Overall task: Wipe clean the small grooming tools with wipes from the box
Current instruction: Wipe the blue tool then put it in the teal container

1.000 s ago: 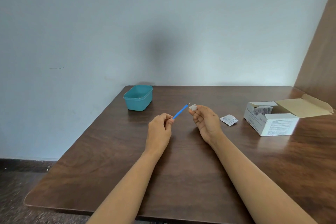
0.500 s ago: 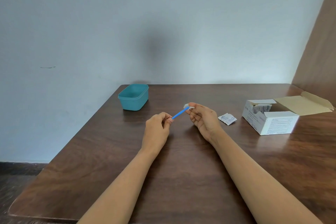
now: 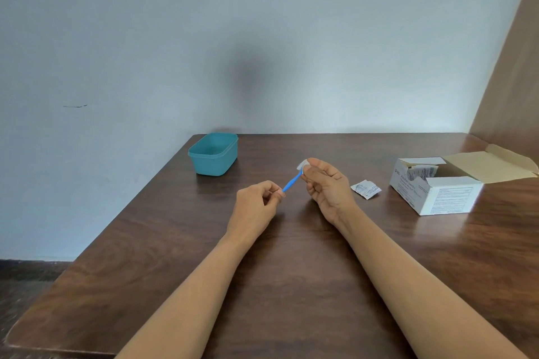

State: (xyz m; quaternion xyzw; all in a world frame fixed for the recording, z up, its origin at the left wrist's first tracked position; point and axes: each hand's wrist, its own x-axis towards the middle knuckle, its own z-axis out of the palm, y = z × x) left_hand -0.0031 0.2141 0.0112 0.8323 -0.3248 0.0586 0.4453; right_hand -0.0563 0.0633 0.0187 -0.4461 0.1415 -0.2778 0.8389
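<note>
left hand (image 3: 256, 201) pinching blue tool (image 3: 292, 181) end | right hand (image 3: 326, 183) pinching white wipe (image 3: 302, 165) round its tip | wipe box (image 3: 434, 188) right of both hands

The blue tool (image 3: 291, 182) has its far tip buried in the wipe (image 3: 302, 165) pinched by the right hand (image 3: 328, 186); its near end hides inside the left hand (image 3: 256, 201). Print on the box (image 3: 434, 192) is too small to read. The bench (image 3: 291, 271) is cut off right and near.

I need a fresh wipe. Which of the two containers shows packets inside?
The white cardboard box on the right, standing open; the teal tub shows none.
</note>
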